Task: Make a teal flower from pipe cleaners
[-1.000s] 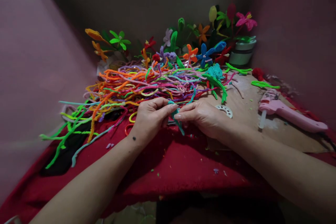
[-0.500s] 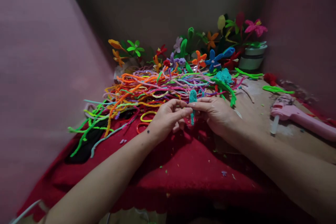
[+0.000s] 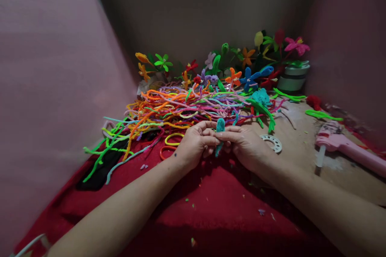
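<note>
A teal pipe-cleaner petal (image 3: 220, 125) stands upright between my two hands, its rounded loop on top and its twisted end below. From the left, my left hand (image 3: 199, 139) pinches it with thumb and fingers closed. My right hand (image 3: 243, 140) grips the same piece from the other side, fingertips nearly meeting those of the left. Parts of the fingers hide the petal's middle. Just beyond the hands lies a heap of colourful pipe cleaners (image 3: 181, 106). Scissors with yellow and red handles (image 3: 169, 146) rest beside my left hand.
A pink glue gun (image 3: 346, 144) lies at the right on a brown board (image 3: 297, 168). Near my right wrist is a white ring with holes (image 3: 276, 143). Pipe-cleaner flowers (image 3: 249, 78) and a pale pot (image 3: 292, 82) stand at the back. Red cloth (image 3: 211, 209) covers the table.
The whole scene sits slightly lower as the camera has tilted. Both hands keep hold of the teal petal, which now sits lower between the fingers. The white ring has come more into view.
</note>
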{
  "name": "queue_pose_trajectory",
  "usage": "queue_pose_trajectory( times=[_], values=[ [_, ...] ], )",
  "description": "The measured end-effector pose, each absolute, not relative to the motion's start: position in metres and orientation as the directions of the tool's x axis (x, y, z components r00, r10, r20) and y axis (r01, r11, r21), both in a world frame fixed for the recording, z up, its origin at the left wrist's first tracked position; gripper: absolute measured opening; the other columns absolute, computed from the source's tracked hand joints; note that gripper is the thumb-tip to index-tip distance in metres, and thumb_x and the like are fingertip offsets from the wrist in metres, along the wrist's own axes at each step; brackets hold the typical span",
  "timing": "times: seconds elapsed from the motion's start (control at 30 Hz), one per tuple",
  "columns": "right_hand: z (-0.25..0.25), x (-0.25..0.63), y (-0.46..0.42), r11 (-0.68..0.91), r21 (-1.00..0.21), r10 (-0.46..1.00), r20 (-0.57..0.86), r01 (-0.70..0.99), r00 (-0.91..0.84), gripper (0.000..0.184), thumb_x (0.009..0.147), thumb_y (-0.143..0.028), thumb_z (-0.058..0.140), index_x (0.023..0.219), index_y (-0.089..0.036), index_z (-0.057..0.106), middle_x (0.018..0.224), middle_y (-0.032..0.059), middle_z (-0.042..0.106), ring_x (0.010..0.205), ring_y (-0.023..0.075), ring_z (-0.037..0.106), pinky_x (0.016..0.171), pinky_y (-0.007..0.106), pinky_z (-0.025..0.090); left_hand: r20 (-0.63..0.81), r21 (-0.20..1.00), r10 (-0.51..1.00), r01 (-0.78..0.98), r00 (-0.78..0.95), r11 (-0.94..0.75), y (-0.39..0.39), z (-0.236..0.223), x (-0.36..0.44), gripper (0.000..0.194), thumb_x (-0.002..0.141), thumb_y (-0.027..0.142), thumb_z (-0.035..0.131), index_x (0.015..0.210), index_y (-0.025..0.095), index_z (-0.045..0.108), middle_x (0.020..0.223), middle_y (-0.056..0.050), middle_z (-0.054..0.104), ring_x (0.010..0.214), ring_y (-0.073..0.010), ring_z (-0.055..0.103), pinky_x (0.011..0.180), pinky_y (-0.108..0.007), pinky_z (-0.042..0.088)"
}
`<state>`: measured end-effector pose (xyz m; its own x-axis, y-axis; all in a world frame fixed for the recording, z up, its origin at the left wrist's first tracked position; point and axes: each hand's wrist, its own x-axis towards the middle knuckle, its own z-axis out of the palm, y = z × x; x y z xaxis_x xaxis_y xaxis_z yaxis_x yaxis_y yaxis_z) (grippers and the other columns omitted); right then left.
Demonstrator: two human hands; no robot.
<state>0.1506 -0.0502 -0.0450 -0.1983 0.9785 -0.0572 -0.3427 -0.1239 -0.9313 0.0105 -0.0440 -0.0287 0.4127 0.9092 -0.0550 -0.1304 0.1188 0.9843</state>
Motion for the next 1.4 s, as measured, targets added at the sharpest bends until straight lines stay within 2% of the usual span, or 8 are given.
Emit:
queue_pose_trajectory(
  times=[0.4,0.5,0.6,0.73,0.87,1.0,1.23,1.4],
  values=[
    [-0.047,0.154,-0.052,-0.138,-0.954,0.960,-0.062,-0.267,-0.274,0.017,0.067,-0.031,0.066,0.075,-0.016,0.063,0.053,-0.0019,0.054,0.041,0.0069,0.041,0.040,0.021,0.027,-0.102,0.975,0.901,-0.136,0.422,0.174,-0.045,-0.029,0.011,0.033,0.059,0.008,0.059,0.090,0.016,0.050,0.056,0.006,0.052,0.034,-0.0026,0.036,0.031,-0.015,0.023],
    [-0.048,0.156,-0.050,-0.123,-0.975,0.975,-0.083,-0.185,-0.208,0.018,0.068,-0.033,0.066,0.069,-0.016,0.062,0.045,-0.0035,0.049,0.036,0.0066,0.038,0.035,0.021,0.023,-0.115,0.980,0.887,-0.096,0.448,0.176,-0.047,-0.027,0.012,0.035,0.060,0.009,0.060,0.092,0.016,0.048,0.054,0.008,0.050,0.033,-0.0027,0.036,0.031,-0.015,0.024],
    [-0.045,0.158,-0.047,-0.141,-0.954,0.978,-0.094,-0.263,-0.185,0.018,0.063,-0.030,0.069,0.060,-0.015,0.060,0.043,-0.0034,0.050,0.035,0.0070,0.040,0.035,0.021,0.025,-0.109,0.992,0.879,-0.004,0.464,0.125,-0.048,-0.025,0.011,0.035,0.069,0.018,0.060,0.100,0.017,0.045,0.055,0.007,0.049,0.034,-0.0045,0.039,0.031,-0.015,0.027],
    [-0.037,0.162,-0.040,-0.190,-0.882,0.981,-0.152,-0.430,-0.122,0.017,0.058,-0.024,0.072,0.056,-0.014,0.059,0.047,-0.0019,0.053,0.039,0.0078,0.045,0.036,0.021,0.032,0.126,0.959,0.887,0.174,0.444,-0.223,-0.048,-0.023,0.008,0.022,0.083,0.021,0.046,0.104,0.017,0.050,0.061,0.004,0.053,0.043,-0.0060,0.048,0.042,-0.017,0.038],
    [-0.034,0.164,-0.036,-0.249,-0.815,0.966,-0.251,-0.523,-0.068,0.012,0.056,-0.018,0.070,0.058,-0.013,0.059,0.047,-0.0030,0.051,0.037,0.0063,0.042,0.033,0.019,0.030,0.440,0.633,0.667,0.319,0.601,-0.705,-0.045,-0.028,0.003,0.019,0.083,0.013,0.047,0.093,0.018,0.063,0.078,-0.002,0.059,0.067,-0.0090,0.056,0.063,-0.021,0.045],
    [-0.038,0.163,-0.035,-0.289,-0.782,0.956,-0.270,-0.552,-0.117,0.010,0.057,-0.016,0.069,0.060,-0.012,0.061,0.048,-0.0021,0.053,0.037,0.0061,0.042,0.033,0.018,0.029,0.545,0.440,0.553,0.346,0.630,-0.829,-0.043,-0.033,0.000,0.021,0.082,0.014,0.051,0.095,0.021,0.066,0.084,-0.003,0.060,0.072,-0.0094,0.057,0.062,-0.019,0.046],
    [-0.038,0.161,-0.040,-0.257,-0.827,0.966,-0.202,-0.500,-0.164,0.012,0.058,-0.020,0.068,0.056,-0.012,0.060,0.048,-0.0007,0.052,0.039,0.0075,0.042,0.034,0.020,0.032,0.449,0.657,0.664,0.283,0.597,-0.699,-0.046,-0.021,0.001,0.017,0.081,0.021,0.055,0.090,0.025,0.069,0.099,-0.005,0.059,0.088,-0.0157,0.060,0.068,-0.024,0.053],
    [-0.035,0.158,-0.045,-0.293,-0.838,0.950,-0.199,-0.461,-0.242,0.014,0.064,-0.023,0.061,0.056,-0.012,0.059,0.046,-0.0001,0.051,0.039,0.0090,0.044,0.037,0.022,0.037,0.315,0.859,0.787,0.193,0.531,-0.474,-0.049,-0.013,0.000,0.015,0.079,0.019,0.057,0.090,0.020,0.068,0.087,-0.003,0.060,0.078,-0.0139,0.061,0.069,-0.024,0.052]
  ],
)
